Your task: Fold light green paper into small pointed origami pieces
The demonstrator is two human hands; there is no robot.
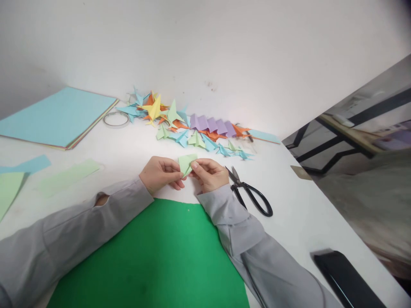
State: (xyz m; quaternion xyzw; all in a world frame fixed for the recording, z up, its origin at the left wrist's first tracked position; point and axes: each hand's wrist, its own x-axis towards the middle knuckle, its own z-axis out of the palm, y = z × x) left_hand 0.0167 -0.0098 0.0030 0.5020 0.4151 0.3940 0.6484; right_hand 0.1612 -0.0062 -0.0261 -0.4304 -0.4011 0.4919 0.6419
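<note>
Between my two hands is a small piece of folded light green paper [186, 163], held above the white table just past the far edge of a green sheet [150, 256]. My left hand [162, 173] pinches its lower left part between thumb and fingers. On the other side, my right hand [210, 174] grips the right edge, thumb on top. Part of the paper is hidden behind the fingertips. Black-handled scissors [248, 188] lie partly opened beside my right wrist.
Folded paper figures [154, 109] in several colours line the wall, with purple folded pieces [212, 125] among them. A tape roll [116, 119] and a stack of coloured paper [61, 115] are at the left. Green strips [69, 176] lie nearer. A black phone-like object [346, 278] is at right.
</note>
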